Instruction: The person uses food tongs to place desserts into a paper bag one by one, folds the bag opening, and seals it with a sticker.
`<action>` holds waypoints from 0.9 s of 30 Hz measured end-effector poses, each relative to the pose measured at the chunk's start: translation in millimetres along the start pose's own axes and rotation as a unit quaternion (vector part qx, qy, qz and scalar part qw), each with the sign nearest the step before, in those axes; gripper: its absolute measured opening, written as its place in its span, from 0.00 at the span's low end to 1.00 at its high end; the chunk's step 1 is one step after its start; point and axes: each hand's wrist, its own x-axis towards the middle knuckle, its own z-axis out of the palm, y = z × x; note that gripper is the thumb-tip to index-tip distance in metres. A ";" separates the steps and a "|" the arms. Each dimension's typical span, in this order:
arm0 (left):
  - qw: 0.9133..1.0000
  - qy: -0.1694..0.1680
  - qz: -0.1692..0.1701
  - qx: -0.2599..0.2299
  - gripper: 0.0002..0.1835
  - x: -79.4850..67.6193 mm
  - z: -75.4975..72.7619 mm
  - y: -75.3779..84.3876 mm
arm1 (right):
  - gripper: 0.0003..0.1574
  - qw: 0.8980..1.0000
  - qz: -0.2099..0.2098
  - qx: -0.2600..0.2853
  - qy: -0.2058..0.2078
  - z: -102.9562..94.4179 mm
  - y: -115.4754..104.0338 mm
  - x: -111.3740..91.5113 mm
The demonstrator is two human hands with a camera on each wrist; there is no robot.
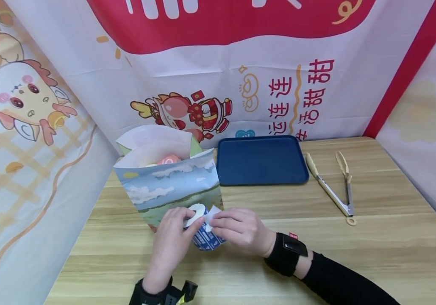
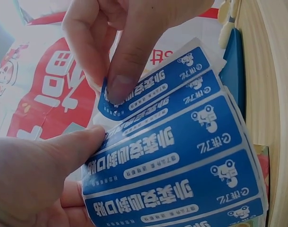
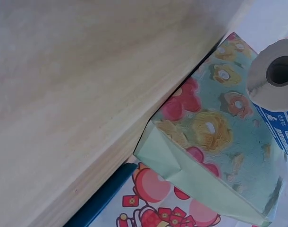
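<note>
My left hand (image 1: 173, 237) holds a roll of blue-and-white sticker labels (image 1: 207, 238), its thumb (image 2: 80, 146) lying along the edge of the roll in the left wrist view. At the strip's loose end, my right hand (image 1: 238, 228) pinches a blue sticker (image 2: 158, 82) between thumb and fingers. That sticker stands partly lifted from the labels below. Right behind the roll, an open paper bag (image 1: 179, 178) with a painted landscape stands upright, and a pink item (image 1: 169, 159) shows inside. The right wrist view catches the roll's cardboard core (image 3: 281, 71) but no fingers.
A dark blue tray (image 1: 261, 161) lies at the back of the wooden table (image 1: 317, 258), right of the bag. Metal tongs (image 1: 334, 192) with beige tips lie spread farther right. Printed cloth (image 1: 202, 63) hangs behind the table and along both sides.
</note>
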 end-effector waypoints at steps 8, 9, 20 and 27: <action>1.000 0.002 -0.003 0.006 0.15 -0.3 0.2 1.5 | 0.10 1.000 -0.025 -0.012 -0.001 -1.0 0.7 2.0; 1.000 0.002 -0.002 0.007 0.15 -0.3 0.1 1.7 | 0.10 1.000 -0.025 -0.011 -0.001 -1.5 0.4 2.4; 1.000 -0.006 -0.003 0.011 0.16 -0.8 0.9 1.1 | 0.15 0.998 -0.062 -0.032 -0.003 -10.8 -0.1 15.9; 1.000 0.000 -0.018 0.011 0.16 0.8 -1.6 0.0 | 0.16 0.996 -0.087 -0.031 -0.006 -14.8 -2.5 19.9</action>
